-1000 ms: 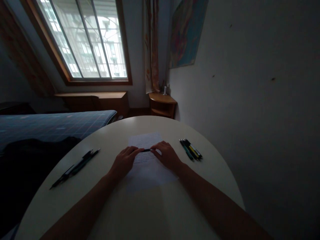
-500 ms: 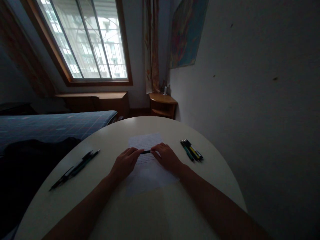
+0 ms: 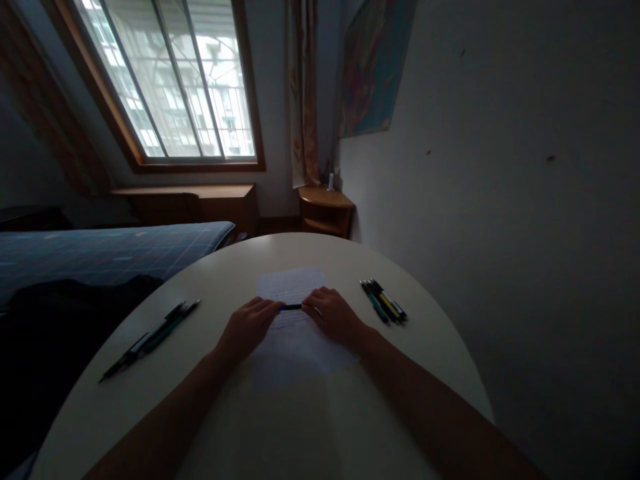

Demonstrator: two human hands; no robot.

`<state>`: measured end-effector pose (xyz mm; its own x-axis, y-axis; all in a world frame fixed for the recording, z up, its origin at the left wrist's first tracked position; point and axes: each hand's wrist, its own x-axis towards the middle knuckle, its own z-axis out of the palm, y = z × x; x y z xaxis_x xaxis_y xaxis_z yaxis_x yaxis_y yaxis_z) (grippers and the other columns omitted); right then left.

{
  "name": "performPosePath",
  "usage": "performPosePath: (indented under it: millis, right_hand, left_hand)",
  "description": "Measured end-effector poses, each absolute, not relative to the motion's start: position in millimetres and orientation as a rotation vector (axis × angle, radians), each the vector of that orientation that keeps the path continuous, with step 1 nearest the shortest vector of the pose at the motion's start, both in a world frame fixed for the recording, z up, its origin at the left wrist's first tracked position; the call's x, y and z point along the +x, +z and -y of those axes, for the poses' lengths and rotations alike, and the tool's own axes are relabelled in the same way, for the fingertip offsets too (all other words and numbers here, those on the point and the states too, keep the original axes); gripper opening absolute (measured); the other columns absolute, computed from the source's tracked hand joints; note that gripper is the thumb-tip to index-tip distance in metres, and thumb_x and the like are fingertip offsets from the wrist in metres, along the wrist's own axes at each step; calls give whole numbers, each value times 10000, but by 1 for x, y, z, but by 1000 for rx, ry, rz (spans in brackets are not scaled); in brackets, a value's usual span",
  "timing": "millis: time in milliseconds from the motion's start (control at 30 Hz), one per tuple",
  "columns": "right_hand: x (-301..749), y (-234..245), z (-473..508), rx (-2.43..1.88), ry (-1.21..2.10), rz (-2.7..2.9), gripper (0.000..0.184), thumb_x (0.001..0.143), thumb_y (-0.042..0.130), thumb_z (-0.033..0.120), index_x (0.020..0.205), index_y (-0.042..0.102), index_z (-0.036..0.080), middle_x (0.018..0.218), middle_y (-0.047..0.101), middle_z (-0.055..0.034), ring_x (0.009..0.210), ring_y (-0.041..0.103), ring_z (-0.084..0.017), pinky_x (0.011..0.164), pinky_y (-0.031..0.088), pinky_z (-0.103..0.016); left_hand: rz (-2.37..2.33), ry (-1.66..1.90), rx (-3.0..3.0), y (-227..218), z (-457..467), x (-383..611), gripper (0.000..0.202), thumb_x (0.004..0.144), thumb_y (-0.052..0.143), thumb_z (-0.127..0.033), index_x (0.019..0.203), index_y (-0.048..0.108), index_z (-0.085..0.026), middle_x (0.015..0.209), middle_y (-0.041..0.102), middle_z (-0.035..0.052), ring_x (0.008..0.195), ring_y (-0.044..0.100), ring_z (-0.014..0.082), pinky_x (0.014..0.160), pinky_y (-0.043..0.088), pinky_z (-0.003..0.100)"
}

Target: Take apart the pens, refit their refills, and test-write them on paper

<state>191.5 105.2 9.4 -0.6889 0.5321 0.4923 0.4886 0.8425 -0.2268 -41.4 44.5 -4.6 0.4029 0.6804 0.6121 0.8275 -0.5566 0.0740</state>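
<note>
A dark pen [image 3: 291, 307] lies level between my two hands, above a sheet of paper with lines of writing [image 3: 290, 280]. My left hand [image 3: 251, 325] pinches its left end, where a bit of blue shows. Its other end is between the fingers of my right hand [image 3: 331, 313]. Both ends are partly covered by my fingers. To the right of my right hand rests a group of several pens [image 3: 384, 302], black and green, one with a yellow label. Left of my left hand lie more black and green pens [image 3: 150, 339].
The round pale table [image 3: 295, 440] fills the foreground, with a wall [image 3: 525, 253] close on its right. A bed with a blue checked cover [image 3: 125, 250] and a dark cloth [image 3: 75, 320] are at the left. A corner shelf [image 3: 325, 197] stands beyond the table.
The pen and my left fingertips have shifted very slightly. A blue part now shows by my left fingers. The pens on both sides have stayed where they were.
</note>
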Motion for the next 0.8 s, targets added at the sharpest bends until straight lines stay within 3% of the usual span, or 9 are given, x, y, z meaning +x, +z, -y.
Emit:
performPosePath:
  millis: [300,467,667,800]
  right_hand:
    - [190,4,-109,-707,357,2368,194,972,508,285,893,656,189,846,679,-35,827,583,-165,792,409,-300]
    - [189,1,-111,-755,504,2168,180,956,524,318,916,634,182,863,663,-41,807,581,-161,770,427,-295]
    - [188,1,-113,-766,628,1976,182,927,550,358,922,633,197,865,660,-31,800,582,-156,722,431,-271]
    - [187,3,-114,-833,763,1871,234,942,507,390,903,627,193,855,680,-25,790,594,-154,716,424,-272]
  left_hand:
    - [1263,-828,-2354,1,-42,-41,246,975,452,-208,1133,640,-196,951,713,63,846,624,175,758,542,310]
    - [1422,-976,-2376,-8,-44,-33,300,990,421,-283,1224,587,-195,1013,707,79,879,669,183,767,561,317]
    - [1685,-1167,-2486,-5,-37,-19,250,980,433,-321,1148,581,-210,997,730,55,847,705,175,770,567,303]
    - [1486,-1078,-2680,-2,-30,-15,276,970,443,-259,1211,574,-231,1135,690,68,990,673,167,876,544,311]
